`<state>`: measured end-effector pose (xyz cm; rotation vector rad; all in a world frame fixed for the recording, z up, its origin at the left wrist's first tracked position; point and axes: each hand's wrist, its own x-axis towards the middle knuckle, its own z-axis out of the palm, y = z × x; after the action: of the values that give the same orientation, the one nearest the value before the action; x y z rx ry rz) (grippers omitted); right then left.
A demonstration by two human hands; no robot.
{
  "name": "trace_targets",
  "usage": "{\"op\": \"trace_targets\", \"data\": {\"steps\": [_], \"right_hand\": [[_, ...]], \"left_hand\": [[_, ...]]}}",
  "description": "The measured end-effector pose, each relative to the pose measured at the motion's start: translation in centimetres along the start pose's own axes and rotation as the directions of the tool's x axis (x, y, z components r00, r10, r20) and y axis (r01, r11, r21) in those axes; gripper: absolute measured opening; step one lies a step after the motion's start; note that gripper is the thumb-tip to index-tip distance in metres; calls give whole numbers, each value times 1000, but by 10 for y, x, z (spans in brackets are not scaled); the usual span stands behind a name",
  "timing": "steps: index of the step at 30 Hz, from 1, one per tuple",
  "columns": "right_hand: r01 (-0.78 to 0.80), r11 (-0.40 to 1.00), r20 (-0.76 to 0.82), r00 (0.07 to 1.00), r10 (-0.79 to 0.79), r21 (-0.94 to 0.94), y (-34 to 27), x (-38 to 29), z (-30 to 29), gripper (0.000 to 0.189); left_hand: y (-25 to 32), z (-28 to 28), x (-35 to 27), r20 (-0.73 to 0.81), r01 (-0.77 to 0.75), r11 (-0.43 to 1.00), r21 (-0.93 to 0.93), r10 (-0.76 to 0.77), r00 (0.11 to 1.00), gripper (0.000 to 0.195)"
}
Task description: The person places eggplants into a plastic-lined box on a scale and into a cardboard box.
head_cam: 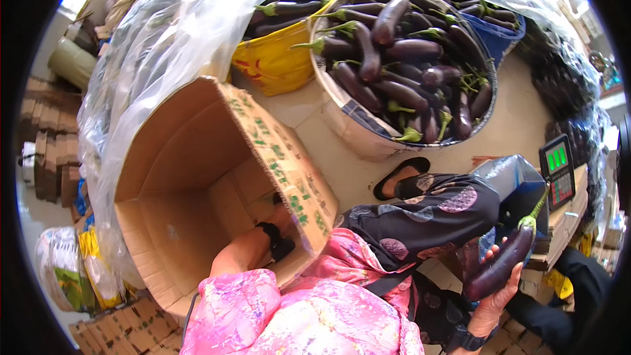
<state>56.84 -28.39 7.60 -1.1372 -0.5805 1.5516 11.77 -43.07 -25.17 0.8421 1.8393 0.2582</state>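
A long dark purple eggplant with a green stalk lies in my right hand, fingers curled round its underside. Just beyond it stands an upright container lined with bluish plastic. My left hand reaches into a large open cardboard box, which is tilted beside my lap. Its fingers are mostly hidden in shadow behind the near wall, so I cannot see whether they grip anything. In front of me, a round, pale-rimmed container is heaped with eggplants.
Behind stand a yellow bag and a blue container, both with eggplants. Clear plastic sheeting arches over them. A lit digital scale display is at right, above cardboard. Another person's dark-clothed leg is at lower right.
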Motion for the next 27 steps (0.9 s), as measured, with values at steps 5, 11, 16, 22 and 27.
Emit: {"op": "trace_targets", "data": {"steps": [5,11,16,22,27], "right_hand": [[-138,982,118,985,123,129,8,18,-9,65],[-130,991,124,984,132,-17,-15,6,6,64],[-74,997,112,991,75,-10,-10,-11,-4,66],[-124,991,165,980,115,45,6,1,1,68],[-135,990,3,991,135,-42,-7,-11,-23,60]], "left_hand": [[59,52,28,98,-100,973,-210,123,988,34],[189,111,25,361,-36,861,-508,250,899,33],[368,128,-5,470,-75,762,-644,471,746,33],[522,105,-76,492,-45,635,-771,639,592,33],[565,103,-112,544,14,621,-784,676,498,33]]}}
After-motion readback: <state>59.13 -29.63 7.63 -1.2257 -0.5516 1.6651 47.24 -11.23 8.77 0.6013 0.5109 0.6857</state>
